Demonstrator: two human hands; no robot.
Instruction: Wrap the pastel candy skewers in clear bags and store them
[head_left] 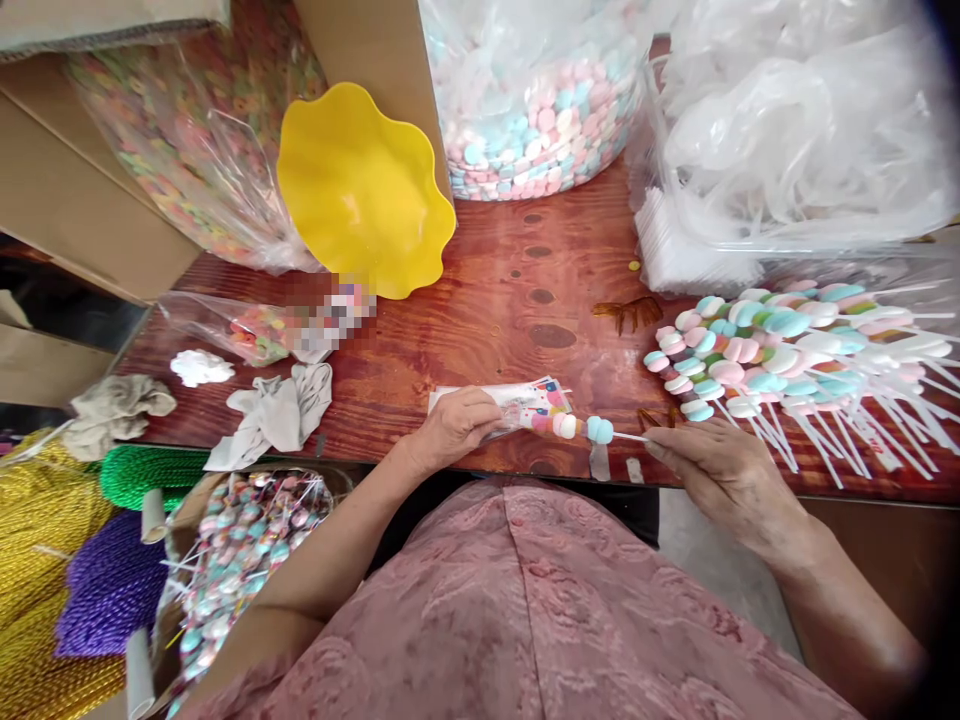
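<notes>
My left hand (pixel 454 428) holds a small printed clear bag (pixel 525 400) flat on the red-brown wooden table (pixel 487 310). My right hand (pixel 724 470) pinches the white stick of a marshmallow skewer (pixel 581 427); its pink, white and blue pieces sit at the bag's mouth, partly inside. To the right, a pile of finished marshmallow skewers (pixel 780 350) lies with the sticks pointing right and toward me.
A yellow wavy bowl (pixel 364 190) leans against a bag of coloured cereal rings (pixel 187 130). A big bag of pastel marshmallows (pixel 536 110) stands behind, plastic bags (pixel 795 120) at right. Crumpled cloths (pixel 277 415), a box of wrapped skewers (pixel 240 550), spools of cord (pixel 112 580) at left.
</notes>
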